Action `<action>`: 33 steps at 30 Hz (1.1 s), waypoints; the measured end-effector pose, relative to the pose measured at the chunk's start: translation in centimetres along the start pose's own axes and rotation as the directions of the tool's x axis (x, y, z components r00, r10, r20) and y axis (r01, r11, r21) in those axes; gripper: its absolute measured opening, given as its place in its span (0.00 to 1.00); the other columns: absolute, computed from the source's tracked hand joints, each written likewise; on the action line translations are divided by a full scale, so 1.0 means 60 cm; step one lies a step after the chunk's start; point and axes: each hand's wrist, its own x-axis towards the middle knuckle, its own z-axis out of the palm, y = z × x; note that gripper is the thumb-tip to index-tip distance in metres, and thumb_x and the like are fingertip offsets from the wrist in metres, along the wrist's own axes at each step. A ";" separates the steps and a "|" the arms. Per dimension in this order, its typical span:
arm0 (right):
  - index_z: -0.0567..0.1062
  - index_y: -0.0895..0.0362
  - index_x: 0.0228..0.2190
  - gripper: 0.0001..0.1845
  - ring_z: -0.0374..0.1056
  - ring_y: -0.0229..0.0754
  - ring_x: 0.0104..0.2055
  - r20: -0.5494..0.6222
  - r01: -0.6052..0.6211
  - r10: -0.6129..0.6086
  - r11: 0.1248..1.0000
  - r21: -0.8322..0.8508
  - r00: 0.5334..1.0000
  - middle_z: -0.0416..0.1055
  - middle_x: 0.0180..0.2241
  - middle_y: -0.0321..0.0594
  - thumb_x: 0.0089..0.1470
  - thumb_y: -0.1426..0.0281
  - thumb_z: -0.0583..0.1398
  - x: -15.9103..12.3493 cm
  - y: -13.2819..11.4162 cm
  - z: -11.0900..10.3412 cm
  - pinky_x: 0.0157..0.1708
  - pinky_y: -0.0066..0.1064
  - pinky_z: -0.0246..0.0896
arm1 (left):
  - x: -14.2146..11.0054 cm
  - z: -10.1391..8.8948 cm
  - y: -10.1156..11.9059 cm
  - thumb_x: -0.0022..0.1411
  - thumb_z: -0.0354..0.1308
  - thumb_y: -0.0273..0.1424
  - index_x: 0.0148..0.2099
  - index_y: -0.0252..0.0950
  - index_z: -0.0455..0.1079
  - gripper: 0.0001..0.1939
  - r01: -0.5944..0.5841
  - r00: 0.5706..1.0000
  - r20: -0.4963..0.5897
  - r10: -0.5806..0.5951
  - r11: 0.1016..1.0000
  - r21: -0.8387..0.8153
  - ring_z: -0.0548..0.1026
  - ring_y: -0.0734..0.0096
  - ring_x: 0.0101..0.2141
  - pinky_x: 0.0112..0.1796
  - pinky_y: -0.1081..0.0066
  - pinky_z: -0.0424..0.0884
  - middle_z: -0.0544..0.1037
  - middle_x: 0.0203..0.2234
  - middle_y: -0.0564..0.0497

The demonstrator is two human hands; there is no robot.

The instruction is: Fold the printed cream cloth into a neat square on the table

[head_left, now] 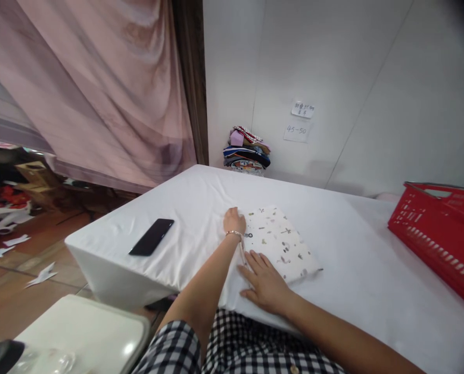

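Observation:
A folded white cloth (280,240) printed with small brown, grey and green figures lies flat on the white-covered table, with its near right corner pointing toward the basket side. At its far left corner is my left hand (234,221), fingers curled in and closed on the cloth's edge; a bracelet circles that wrist. My right hand (266,284) rests open along the near left edge of the cloth, fingers spread and palm down. Whether the cloth is a garment cannot be made out.
A black phone (152,237) lies on the tablecloth (200,200) to the left. The red plastic basket (438,234) stands at the right. Behind the table is a stack of folded clothes (247,150) against the wall. A white stool-like surface (87,327) is at lower left.

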 end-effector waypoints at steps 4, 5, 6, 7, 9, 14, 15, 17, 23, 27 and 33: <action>0.55 0.54 0.57 0.35 0.30 0.52 0.63 -0.005 0.007 -0.007 1.000 -0.006 1.000 0.35 0.63 0.46 0.52 0.53 0.53 0.001 -0.002 -0.005 0.59 0.47 0.30 | -0.025 0.020 0.041 0.58 0.48 0.38 0.57 0.38 0.58 0.25 -0.394 0.919 0.110 0.380 0.902 0.179 0.47 0.62 0.60 0.58 0.57 0.41 0.54 0.60 0.47; 0.55 0.54 0.57 0.35 0.30 0.52 0.63 -0.005 0.006 -0.006 1.000 -0.004 1.000 0.35 0.63 0.46 0.52 0.53 0.54 0.002 -0.002 -0.006 0.59 0.47 0.30 | -0.026 0.025 0.044 0.58 0.47 0.40 0.58 0.37 0.57 0.26 -0.405 0.912 0.166 0.375 0.888 0.220 0.45 0.60 0.60 0.58 0.55 0.38 0.53 0.60 0.46; 0.55 0.54 0.57 0.35 0.30 0.52 0.63 -0.007 0.004 -0.004 1.000 0.001 1.000 0.35 0.63 0.46 0.51 0.53 0.54 0.003 -0.002 -0.006 0.59 0.47 0.30 | -0.025 0.028 0.044 0.58 0.45 0.43 0.59 0.36 0.56 0.28 -0.371 0.921 0.217 0.322 0.895 0.248 0.44 0.59 0.61 0.58 0.54 0.37 0.51 0.61 0.45; 0.55 0.53 0.57 0.35 0.30 0.52 0.63 -0.010 -0.001 0.001 1.000 0.011 1.000 0.35 0.63 0.45 0.51 0.53 0.54 0.002 -0.002 -0.006 0.59 0.47 0.31 | -0.023 0.031 0.041 0.58 0.43 0.46 0.59 0.35 0.55 0.31 -0.319 0.933 0.257 0.251 0.909 0.269 0.43 0.57 0.61 0.57 0.53 0.37 0.50 0.61 0.45; 0.54 0.53 0.57 0.35 0.30 0.52 0.63 -0.018 -0.005 0.006 0.999 0.041 1.000 0.34 0.63 0.45 0.51 0.53 0.54 -0.001 -0.002 -0.004 0.59 0.47 0.31 | -0.017 0.034 0.031 0.58 0.39 0.50 0.61 0.35 0.52 0.34 -0.232 0.943 0.300 0.143 0.929 0.287 0.41 0.57 0.61 0.57 0.52 0.39 0.48 0.61 0.45; 0.52 0.51 0.58 0.38 0.29 0.56 0.63 -0.011 0.097 -0.097 0.982 0.165 0.995 0.32 0.63 0.45 0.50 0.51 0.55 -0.026 -0.002 -0.010 0.58 0.52 0.31 | -0.009 0.038 0.017 0.57 0.35 0.52 0.62 0.36 0.48 0.36 -0.216 0.945 0.301 0.130 0.938 0.272 0.38 0.59 0.61 0.57 0.52 0.40 0.45 0.62 0.47; 0.52 0.51 0.58 0.38 0.32 0.55 0.63 -0.016 0.142 -0.142 0.968 0.206 0.990 0.34 0.63 0.44 0.50 0.51 0.55 -0.030 0.001 -0.017 0.58 0.51 0.33 | -0.009 0.039 0.017 0.57 0.35 0.52 0.62 0.36 0.48 0.37 -0.218 0.944 0.303 0.132 0.938 0.270 0.38 0.59 0.61 0.57 0.52 0.40 0.45 0.62 0.47; 0.53 0.51 0.58 0.35 0.38 0.50 0.63 -0.060 0.201 -0.192 0.941 0.274 0.980 0.41 0.62 0.42 0.52 0.53 0.54 -0.028 0.017 -0.039 0.59 0.46 0.36 | -0.010 0.039 0.017 0.57 0.35 0.52 0.63 0.35 0.48 0.37 -0.221 0.942 0.309 0.132 0.937 0.270 0.37 0.59 0.61 0.57 0.52 0.40 0.44 0.62 0.47; 0.60 0.57 0.55 0.27 0.39 0.48 0.63 -0.265 -0.192 0.228 0.969 0.154 0.937 0.47 0.61 0.43 0.56 0.59 0.49 0.037 0.155 -0.093 0.59 0.45 0.38 | -0.013 0.034 0.021 0.57 0.35 0.51 0.63 0.34 0.47 0.37 -0.224 0.937 0.324 0.128 0.934 0.277 0.36 0.59 0.61 0.57 0.52 0.39 0.43 0.62 0.47; 0.53 0.60 0.58 0.34 0.33 0.51 0.63 -0.066 -0.463 0.468 0.883 0.069 0.881 0.41 0.62 0.46 0.56 0.53 0.46 0.058 0.247 -0.068 0.57 0.46 0.37 | -0.014 0.033 0.022 0.58 0.35 0.51 0.63 0.35 0.48 0.36 -0.223 0.942 0.309 0.131 0.933 0.283 0.37 0.59 0.61 0.57 0.50 0.39 0.44 0.62 0.48; 0.50 0.59 0.59 0.37 0.30 0.49 0.64 -0.020 -0.456 0.458 0.886 0.081 0.889 0.37 0.63 0.43 0.56 0.50 0.43 0.048 0.278 -0.038 0.58 0.40 0.37 | -0.014 0.037 0.018 0.58 0.36 0.50 0.62 0.38 0.48 0.35 -0.223 0.942 0.305 0.139 0.939 0.261 0.37 0.59 0.61 0.57 0.49 0.38 0.45 0.62 0.49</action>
